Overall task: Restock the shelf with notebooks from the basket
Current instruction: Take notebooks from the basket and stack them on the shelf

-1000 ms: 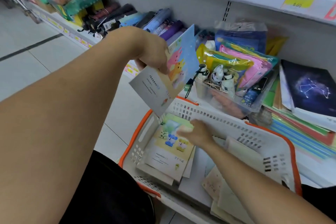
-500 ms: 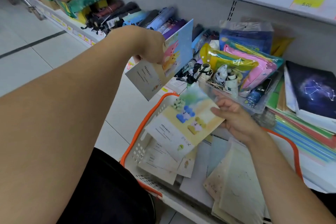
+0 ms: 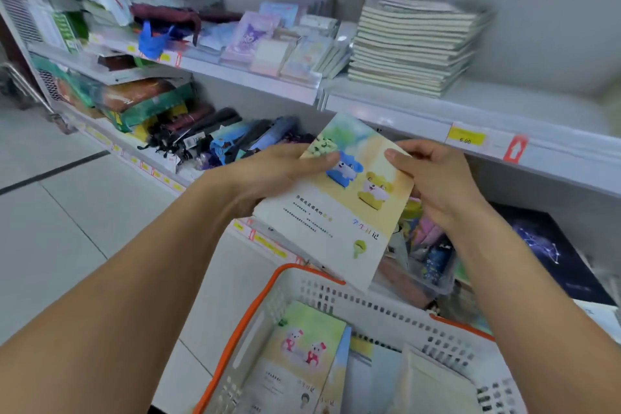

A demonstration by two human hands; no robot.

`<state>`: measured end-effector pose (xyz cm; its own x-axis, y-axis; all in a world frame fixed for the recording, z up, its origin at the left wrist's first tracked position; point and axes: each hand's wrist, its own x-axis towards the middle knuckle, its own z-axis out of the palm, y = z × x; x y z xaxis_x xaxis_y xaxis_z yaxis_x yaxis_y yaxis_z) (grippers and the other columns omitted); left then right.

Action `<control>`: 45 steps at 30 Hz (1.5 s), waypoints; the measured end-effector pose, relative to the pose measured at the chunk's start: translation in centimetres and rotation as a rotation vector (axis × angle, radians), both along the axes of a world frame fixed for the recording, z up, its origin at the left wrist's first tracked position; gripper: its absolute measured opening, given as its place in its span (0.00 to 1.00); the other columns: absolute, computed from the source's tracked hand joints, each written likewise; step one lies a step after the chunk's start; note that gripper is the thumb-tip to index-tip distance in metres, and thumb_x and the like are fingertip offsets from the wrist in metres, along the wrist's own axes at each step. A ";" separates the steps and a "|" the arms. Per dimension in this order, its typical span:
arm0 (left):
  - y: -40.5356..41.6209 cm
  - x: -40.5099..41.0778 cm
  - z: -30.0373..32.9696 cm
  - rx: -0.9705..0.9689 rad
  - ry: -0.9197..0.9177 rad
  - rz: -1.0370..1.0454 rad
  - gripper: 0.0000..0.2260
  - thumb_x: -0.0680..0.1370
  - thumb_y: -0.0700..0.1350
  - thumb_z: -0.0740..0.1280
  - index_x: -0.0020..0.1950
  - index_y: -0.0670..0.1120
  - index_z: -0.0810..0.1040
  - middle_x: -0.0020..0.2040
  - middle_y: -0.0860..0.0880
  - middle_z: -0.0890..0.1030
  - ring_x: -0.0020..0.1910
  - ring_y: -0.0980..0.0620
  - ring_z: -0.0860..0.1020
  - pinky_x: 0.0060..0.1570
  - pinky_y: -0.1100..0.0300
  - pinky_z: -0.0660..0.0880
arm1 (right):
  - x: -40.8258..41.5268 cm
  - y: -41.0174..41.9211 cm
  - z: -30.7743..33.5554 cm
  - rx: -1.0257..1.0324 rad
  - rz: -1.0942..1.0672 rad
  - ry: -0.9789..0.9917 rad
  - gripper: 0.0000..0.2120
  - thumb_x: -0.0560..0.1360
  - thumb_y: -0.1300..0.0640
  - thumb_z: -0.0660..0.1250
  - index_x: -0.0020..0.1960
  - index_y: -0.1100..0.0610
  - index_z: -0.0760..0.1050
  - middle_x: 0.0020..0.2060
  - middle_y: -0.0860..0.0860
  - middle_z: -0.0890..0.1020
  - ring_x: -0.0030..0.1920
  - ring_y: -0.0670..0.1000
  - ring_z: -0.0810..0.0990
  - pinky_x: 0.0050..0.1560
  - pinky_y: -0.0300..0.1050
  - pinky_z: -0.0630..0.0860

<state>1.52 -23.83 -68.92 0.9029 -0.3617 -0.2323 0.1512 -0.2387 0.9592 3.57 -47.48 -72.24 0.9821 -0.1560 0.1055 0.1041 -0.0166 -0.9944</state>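
Note:
Both hands hold a small stack of notebooks (image 3: 339, 208) above the basket, the top one showing cartoon animals on a yellow and green cover. My left hand (image 3: 268, 175) grips the stack's left edge, thumb on the cover. My right hand (image 3: 437, 175) pinches its right edge. Below stands the white basket (image 3: 379, 309) with an orange rim, and several more notebooks (image 3: 299, 356) lie inside it. On the upper shelf (image 3: 504, 111) rests a tall stack of pale notebooks (image 3: 410, 47).
Small notepads (image 3: 285, 44) fill the upper shelf left of the pale stack. The lower shelf carries folded umbrellas (image 3: 201, 131) and a dark constellation notebook (image 3: 544, 245). A yellow price tag (image 3: 465, 137) sits on the shelf edge. Tiled floor (image 3: 67, 212) lies to the left.
My right hand lifted a notebook from the basket and brought it onto the one in my left hand; both hands now hold them together. The view has tilted up to the upper shelf.

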 end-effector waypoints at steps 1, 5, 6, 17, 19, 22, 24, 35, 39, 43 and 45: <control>-0.1 -0.1 0.1 -0.063 -0.018 -0.036 0.13 0.78 0.50 0.70 0.62 0.50 0.79 0.53 0.43 0.85 0.49 0.43 0.85 0.43 0.51 0.83 | -0.1 0.0 0.8 -0.021 -0.039 -0.039 0.03 0.75 0.62 0.74 0.45 0.55 0.82 0.41 0.52 0.85 0.34 0.46 0.83 0.37 0.47 0.81; 0.0 0.0 0.4 -0.210 -0.081 0.047 0.14 0.79 0.43 0.68 0.65 0.48 0.77 0.56 0.43 0.84 0.52 0.41 0.84 0.45 0.48 0.82 | -2.2 -0.1 3.3 -0.090 -0.138 -0.064 0.18 0.75 0.52 0.74 0.60 0.51 0.72 0.53 0.46 0.79 0.42 0.39 0.83 0.31 0.36 0.79; 0.1 0.0 0.6 -0.260 -0.101 0.063 0.14 0.79 0.43 0.67 0.65 0.49 0.76 0.56 0.43 0.84 0.53 0.41 0.83 0.46 0.47 0.82 | -3.2 0.1 3.7 -0.075 -0.056 -0.018 0.19 0.74 0.49 0.74 0.61 0.52 0.72 0.53 0.47 0.82 0.44 0.44 0.85 0.33 0.39 0.81; -3.4 1.8 4.3 -0.487 -0.344 0.352 0.15 0.75 0.63 0.67 0.55 0.56 0.80 0.52 0.49 0.85 0.50 0.46 0.84 0.46 0.45 0.81 | -5.4 1.8 7.5 0.112 0.174 -0.208 0.09 0.83 0.58 0.62 0.62 0.52 0.75 0.48 0.54 0.86 0.32 0.57 0.83 0.23 0.42 0.74; -3.8 2.3 5.2 -0.562 -0.368 0.324 0.18 0.74 0.63 0.64 0.59 0.54 0.76 0.53 0.48 0.85 0.48 0.46 0.85 0.37 0.52 0.82 | -2.7 0.6 10.4 0.250 0.089 -0.203 0.08 0.82 0.59 0.63 0.60 0.55 0.77 0.48 0.52 0.87 0.33 0.52 0.84 0.24 0.39 0.76; -3.7 2.7 5.7 -0.548 -0.398 0.318 0.11 0.80 0.58 0.62 0.59 0.56 0.74 0.52 0.51 0.86 0.47 0.48 0.85 0.35 0.56 0.81 | 3.4 -1.5 16.3 0.434 0.022 -0.185 0.08 0.81 0.65 0.65 0.59 0.63 0.76 0.48 0.56 0.85 0.35 0.52 0.85 0.28 0.36 0.78; -3.7 3.0 5.5 -0.536 -0.358 0.347 0.09 0.81 0.56 0.62 0.59 0.56 0.74 0.50 0.51 0.86 0.47 0.48 0.85 0.34 0.57 0.81 | 7.9 -2.6 19.5 0.402 -0.034 -0.146 0.05 0.79 0.70 0.65 0.55 0.68 0.74 0.47 0.58 0.81 0.33 0.52 0.83 0.28 0.36 0.78; -3.5 3.4 4.2 -0.490 -0.296 0.361 0.08 0.80 0.53 0.63 0.59 0.54 0.76 0.48 0.49 0.86 0.45 0.47 0.86 0.33 0.56 0.81 | 17.3 -7.2 22.0 -1.015 -0.115 0.173 0.27 0.65 0.33 0.76 0.40 0.56 0.73 0.31 0.50 0.75 0.29 0.49 0.72 0.29 0.39 0.65; -3.1 3.4 3.8 -0.477 -0.267 0.386 0.09 0.80 0.51 0.65 0.58 0.51 0.76 0.46 0.47 0.86 0.43 0.46 0.86 0.31 0.56 0.80 | 18.7 -7.6 21.0 -1.277 -0.215 0.052 0.27 0.71 0.33 0.70 0.46 0.58 0.80 0.43 0.54 0.82 0.44 0.54 0.80 0.42 0.44 0.74; -2.9 2.9 3.8 -0.404 -0.252 0.387 0.09 0.80 0.52 0.66 0.58 0.50 0.77 0.47 0.47 0.86 0.43 0.47 0.86 0.32 0.56 0.80 | 18.0 -7.1 18.7 -1.185 -0.332 -0.163 0.12 0.79 0.55 0.64 0.58 0.55 0.82 0.57 0.57 0.83 0.57 0.61 0.80 0.59 0.50 0.77; -2.8 2.6 3.8 -0.272 -0.268 0.381 0.10 0.80 0.52 0.66 0.57 0.49 0.77 0.47 0.47 0.86 0.41 0.49 0.85 0.32 0.57 0.80 | 16.0 -6.3 16.7 -1.117 -0.492 -0.395 0.14 0.80 0.58 0.61 0.62 0.53 0.80 0.55 0.57 0.84 0.54 0.60 0.81 0.53 0.50 0.78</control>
<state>4.08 -26.66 -65.16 0.9967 -0.0123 0.0807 -0.0801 0.0480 0.9956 19.56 -53.80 -55.53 0.7188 -0.1306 0.6828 0.1329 -0.9383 -0.3194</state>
